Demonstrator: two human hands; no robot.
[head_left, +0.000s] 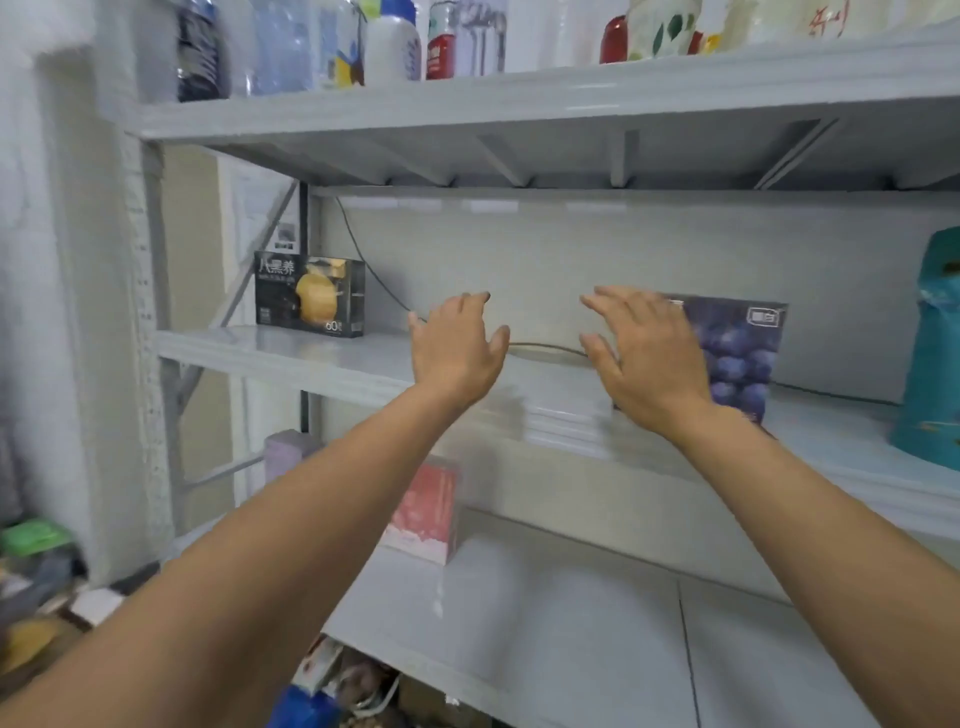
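Note:
Both my arms reach out over the middle shelf (322, 358) of a white rack. My left hand (457, 353) hovers with fingers spread and holds nothing. My right hand (649, 358) is also spread and empty, in front of the left edge of a purple box (743, 353) printed with blueberries; whether it touches the box I cannot tell. A black box (309, 296) with a yellow picture stands at the shelf's far left, well apart from both hands.
A thin cable (545, 347) runs along the shelf's back wall between my hands. A teal bag (930, 364) stands at the right. Bottles and packages (395, 47) line the top shelf. A pink box (426, 506) sits on the lower shelf. Clutter lies on the floor at left.

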